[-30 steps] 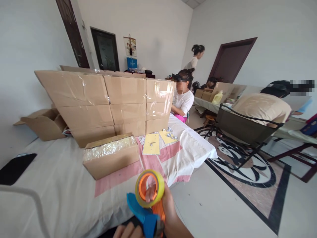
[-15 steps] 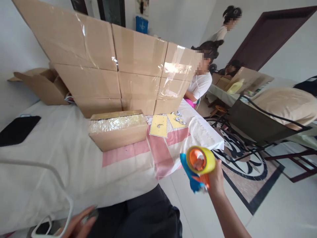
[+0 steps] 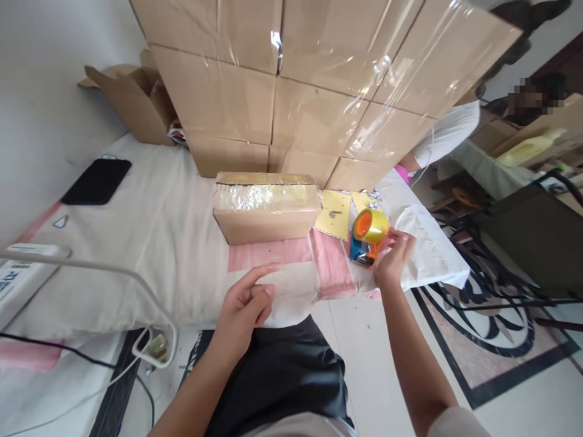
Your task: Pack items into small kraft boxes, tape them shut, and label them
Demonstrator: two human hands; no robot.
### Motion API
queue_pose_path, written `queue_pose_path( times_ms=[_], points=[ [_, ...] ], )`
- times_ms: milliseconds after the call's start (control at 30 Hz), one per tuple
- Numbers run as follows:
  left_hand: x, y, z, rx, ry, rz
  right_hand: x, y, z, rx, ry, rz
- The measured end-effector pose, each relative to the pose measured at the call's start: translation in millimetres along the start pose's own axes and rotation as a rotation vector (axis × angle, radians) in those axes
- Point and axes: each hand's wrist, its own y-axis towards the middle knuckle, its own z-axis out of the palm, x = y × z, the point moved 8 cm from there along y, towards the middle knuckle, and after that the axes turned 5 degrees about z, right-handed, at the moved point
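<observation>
A tape dispenser (image 3: 363, 251) in blue and orange, carrying a yellow tape roll (image 3: 378, 226), stands at the table's right front part. My right hand (image 3: 395, 256) is just to its right, fingers stretched out and spread beside it, no longer wrapped round it. Whether a fingertip still touches it is hard to tell. Over the table's front edge hovers my left hand (image 3: 249, 298), its index finger pointing forward and the others loosely bent, with nothing visible in it. In front of it lies a closed cardboard box (image 3: 268, 223) with clear tape across its top.
A wall of taped cardboard boxes (image 3: 314, 115) rises behind the box. Yellow paper cards (image 3: 334, 213) lie near the dispenser. At left are a black tablet-like slab (image 3: 96, 181), an open carton (image 3: 136, 103) and a white bent tube (image 3: 132, 276). People sit beyond, at right.
My right hand has brought the tape dispenser from beyond the table edge onto the tabletop and loosened its fingers. My left hand has risen from the lower left towards the box. The view has shifted.
</observation>
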Motion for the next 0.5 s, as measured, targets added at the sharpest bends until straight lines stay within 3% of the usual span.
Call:
queue_pose_path(
  times_ms=[67, 100, 200, 267, 367, 500],
  points=[
    [0, 3, -1, 0.006, -0.003, -0.024, 28, -24, -16, -0.109, 0.104, -0.151],
    [2, 4, 1, 0.028, 0.007, -0.039, 48, -39, -14, -0.053, 0.168, -0.239],
    [9, 0, 10, 0.116, 0.043, -0.070, 114, -95, 29, 0.508, 0.291, -0.438],
    [12, -6, 14, 0.126, 0.064, -0.041, 154, -131, 48, 0.754, 0.309, -0.571],
    [11, -19, 15, 0.096, 0.100, 0.057, 192, -158, 60, 0.854, 0.249, -0.727],
    [6, -33, 14, 0.051, 0.139, 0.128, 207, -171, 62, 0.938, 0.211, -0.818]
  ],
)
